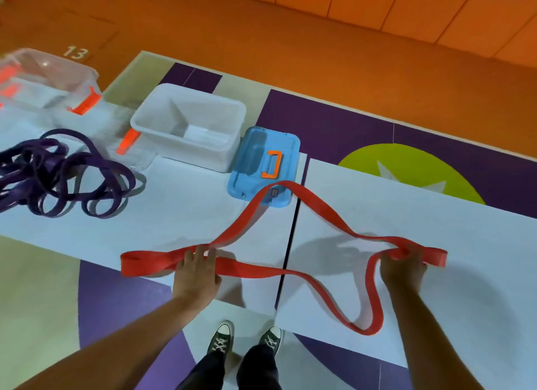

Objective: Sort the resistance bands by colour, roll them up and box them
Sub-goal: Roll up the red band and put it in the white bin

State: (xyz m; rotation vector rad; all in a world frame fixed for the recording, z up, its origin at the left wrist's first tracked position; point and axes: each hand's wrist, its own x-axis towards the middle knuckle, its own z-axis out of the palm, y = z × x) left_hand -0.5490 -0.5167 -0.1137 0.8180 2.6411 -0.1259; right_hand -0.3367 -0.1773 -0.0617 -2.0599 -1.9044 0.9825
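The long red flat resistance band (pixel 255 270) lies slack and twisted across two white benches (pixel 436 302). It is pressed down by the left hand (pixel 197 269), fingers fairly straight, and gripped near its end by the curled right hand (pixel 404 266). The strands should be flattened together before rolling. Farther off, a blue lidded box (pixel 263 168) is crossed by the band's far bend. A clear open tub (pixel 189 125) and tangled purple bands (pixel 58 171) lie beyond.

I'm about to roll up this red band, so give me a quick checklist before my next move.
1. Right hand grips red band: ok.
2. Left hand on band: ok; gripping or pressing, cannot tell.
3. Band flat, untwisted: not ok, it loops and twists.
4. Band clear of blue box: not ok, far loop crosses it.
5. White box open: ok.
6. Purple bands apart: ok.
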